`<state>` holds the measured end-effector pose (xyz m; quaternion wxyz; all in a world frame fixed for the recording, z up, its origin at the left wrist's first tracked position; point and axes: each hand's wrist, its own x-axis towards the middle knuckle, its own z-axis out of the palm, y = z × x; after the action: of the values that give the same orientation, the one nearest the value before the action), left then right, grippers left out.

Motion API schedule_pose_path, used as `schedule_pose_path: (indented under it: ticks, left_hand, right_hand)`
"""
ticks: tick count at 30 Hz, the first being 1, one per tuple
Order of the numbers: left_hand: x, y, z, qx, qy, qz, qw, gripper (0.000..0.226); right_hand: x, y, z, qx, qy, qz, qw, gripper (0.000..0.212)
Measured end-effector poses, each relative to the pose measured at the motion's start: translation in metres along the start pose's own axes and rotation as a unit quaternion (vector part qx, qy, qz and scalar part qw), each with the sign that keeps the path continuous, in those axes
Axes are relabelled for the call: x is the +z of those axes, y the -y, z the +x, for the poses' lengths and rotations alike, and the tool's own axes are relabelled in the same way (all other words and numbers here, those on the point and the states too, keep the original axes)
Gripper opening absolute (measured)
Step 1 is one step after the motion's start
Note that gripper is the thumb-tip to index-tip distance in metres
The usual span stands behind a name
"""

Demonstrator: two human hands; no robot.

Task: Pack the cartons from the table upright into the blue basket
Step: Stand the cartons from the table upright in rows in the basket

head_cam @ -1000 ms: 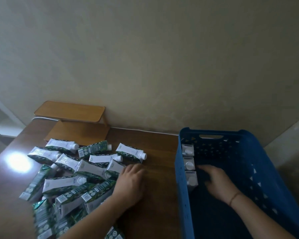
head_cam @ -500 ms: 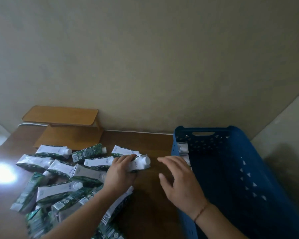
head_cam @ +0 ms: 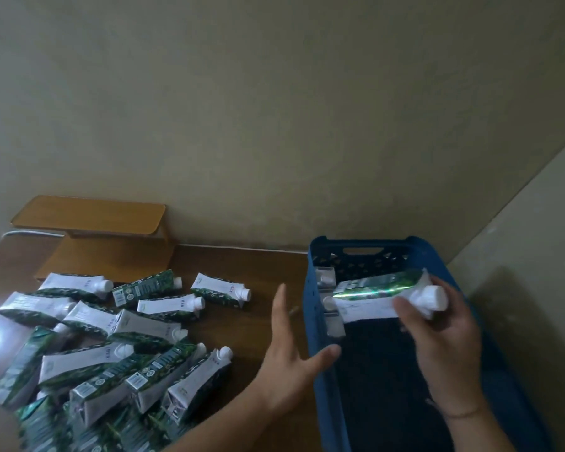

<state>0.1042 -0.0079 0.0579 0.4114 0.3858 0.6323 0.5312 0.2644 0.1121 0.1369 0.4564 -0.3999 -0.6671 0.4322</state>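
Several green-and-white cartons [head_cam: 105, 340] with white caps lie on their sides in a heap on the left of the brown table [head_cam: 255, 275]. The blue basket [head_cam: 317, 363] stands at the right. Three cartons [head_cam: 327, 278] stand upright in a row along its left inner wall. My right hand [head_cam: 437, 334] holds one carton [head_cam: 372, 296] lying sideways above the basket, cap pointing right, fingers around the cap end. My left hand [head_cam: 291, 357] hovers open over the table, its thumb by the basket's left rim.
A small two-level wooden shelf [head_cam: 92, 233] stands at the table's back left against the beige wall. A white cable [head_cam: 242, 247] runs along the table's back edge. A bright glare spot lies at the far left. The basket's floor is dark and mostly bare.
My left hand picked a carton from the pile and passed it over. My right hand now holds it above the basket, and my left hand has let go and opened.
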Motion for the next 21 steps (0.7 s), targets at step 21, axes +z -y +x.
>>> schedule_pose_path:
  ticks: [21]
  left_hand:
    - [-0.019, 0.012, 0.012, -0.084, 0.126, -0.014, 0.988, 0.091]
  right_hand:
    - [0.059, -0.102, -0.020, 0.052, 0.350, -0.383, 0.853, 0.064]
